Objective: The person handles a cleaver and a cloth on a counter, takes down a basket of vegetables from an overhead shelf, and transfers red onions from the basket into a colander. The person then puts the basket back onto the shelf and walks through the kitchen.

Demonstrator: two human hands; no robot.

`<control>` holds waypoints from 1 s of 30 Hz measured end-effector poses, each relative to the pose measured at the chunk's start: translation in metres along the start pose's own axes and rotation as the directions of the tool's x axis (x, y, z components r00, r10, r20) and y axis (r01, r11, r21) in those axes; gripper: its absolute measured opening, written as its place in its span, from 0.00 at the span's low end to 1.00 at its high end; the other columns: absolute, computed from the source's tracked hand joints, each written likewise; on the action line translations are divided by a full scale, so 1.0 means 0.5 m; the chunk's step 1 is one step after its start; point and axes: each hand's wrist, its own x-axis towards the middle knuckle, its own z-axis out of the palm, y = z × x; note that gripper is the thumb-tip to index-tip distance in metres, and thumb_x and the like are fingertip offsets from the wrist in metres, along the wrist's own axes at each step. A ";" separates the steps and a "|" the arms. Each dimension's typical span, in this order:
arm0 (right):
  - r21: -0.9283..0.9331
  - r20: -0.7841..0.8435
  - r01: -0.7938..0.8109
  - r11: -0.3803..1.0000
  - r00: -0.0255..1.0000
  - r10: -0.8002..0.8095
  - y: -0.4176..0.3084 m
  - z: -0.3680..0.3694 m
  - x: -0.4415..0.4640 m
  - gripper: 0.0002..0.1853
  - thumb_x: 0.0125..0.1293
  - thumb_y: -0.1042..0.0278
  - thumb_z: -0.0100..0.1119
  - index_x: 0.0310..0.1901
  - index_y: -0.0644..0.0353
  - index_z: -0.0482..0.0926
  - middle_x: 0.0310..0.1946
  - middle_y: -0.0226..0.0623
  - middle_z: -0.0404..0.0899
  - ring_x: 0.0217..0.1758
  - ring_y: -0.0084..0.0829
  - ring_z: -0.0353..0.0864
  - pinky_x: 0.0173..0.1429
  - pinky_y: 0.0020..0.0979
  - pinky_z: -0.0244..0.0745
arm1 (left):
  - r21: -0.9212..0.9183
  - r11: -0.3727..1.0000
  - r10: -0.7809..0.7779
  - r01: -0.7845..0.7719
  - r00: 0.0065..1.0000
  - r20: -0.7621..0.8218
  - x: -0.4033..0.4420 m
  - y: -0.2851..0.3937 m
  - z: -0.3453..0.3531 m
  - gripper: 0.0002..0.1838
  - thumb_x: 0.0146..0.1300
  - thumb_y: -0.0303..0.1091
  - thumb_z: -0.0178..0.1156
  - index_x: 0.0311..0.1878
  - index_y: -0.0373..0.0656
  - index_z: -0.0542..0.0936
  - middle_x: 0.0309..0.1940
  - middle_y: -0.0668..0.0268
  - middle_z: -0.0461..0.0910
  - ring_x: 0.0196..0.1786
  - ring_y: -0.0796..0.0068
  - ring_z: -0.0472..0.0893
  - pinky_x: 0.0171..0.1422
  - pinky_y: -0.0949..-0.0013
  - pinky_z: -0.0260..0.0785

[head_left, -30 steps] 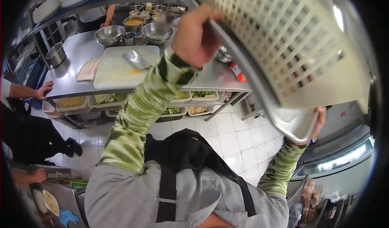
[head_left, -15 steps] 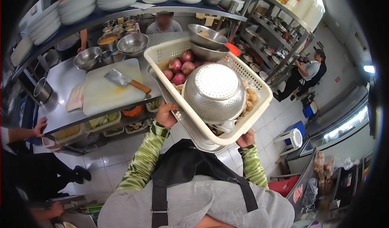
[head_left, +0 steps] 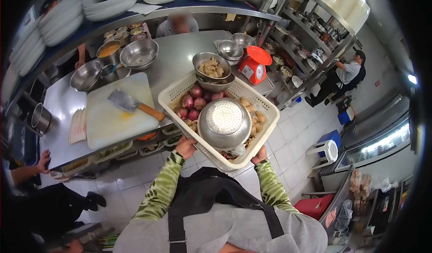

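A cream plastic basket [head_left: 167, 101] is held between my two hands, partly above the steel table's edge. My left hand [head_left: 185, 147] is closed on its near left side, and my right hand [head_left: 259, 155] grips the near right side; the basket hides some fingers. Inside lie red onions [head_left: 196, 101], an upside-down steel colander [head_left: 225, 125] and knobbly ginger [head_left: 257, 118]. Stacked steel bowls [head_left: 215, 83] sit at the basket's far end, the top bowl holding pale brown pieces [head_left: 210, 67].
Left of the basket, a cleaver [head_left: 135, 104] lies on a white cutting board [head_left: 108, 127]. A red scale [head_left: 255, 64] and steel bowls [head_left: 230, 50] stand behind. A person's hand [head_left: 43, 161] touches the table's left end. Another person [head_left: 348, 75] stands far right.
The basket has moved forward and lower, away from my body and over the table's edge. The red scale and the bowls behind it now show fully.
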 end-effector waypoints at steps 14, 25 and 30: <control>-0.024 -0.279 0.198 0.980 0.940 -0.197 0.142 0.101 0.295 0.16 0.71 0.55 0.51 0.50 0.58 0.77 0.37 0.39 0.81 0.38 0.39 0.83 0.41 0.46 0.82 | 0.878 0.456 -0.527 0.147 0.840 0.133 -0.028 0.366 0.196 0.22 0.73 0.35 0.56 0.66 0.35 0.71 0.52 0.56 0.82 0.53 0.70 0.83 0.52 0.66 0.79; -0.738 0.674 0.484 -0.470 0.549 -0.494 -0.150 0.343 0.224 0.13 0.67 0.63 0.60 0.44 0.65 0.82 0.43 0.46 0.82 0.43 0.50 0.78 0.50 0.44 0.73 | 0.974 -0.167 0.395 -0.152 0.895 0.208 0.222 0.326 0.257 0.37 0.70 0.51 0.58 0.70 0.29 0.65 0.61 0.39 0.74 0.64 0.44 0.75 0.71 0.58 0.63; -0.870 0.491 0.466 -0.161 0.847 -0.204 -0.123 0.367 0.290 0.21 0.66 0.54 0.61 0.48 0.67 0.79 0.47 0.54 0.80 0.49 0.51 0.77 0.57 0.43 0.69 | 0.991 -0.130 0.467 0.036 0.884 0.029 0.234 0.306 0.316 0.40 0.72 0.56 0.53 0.72 0.29 0.63 0.63 0.39 0.73 0.67 0.47 0.73 0.72 0.60 0.61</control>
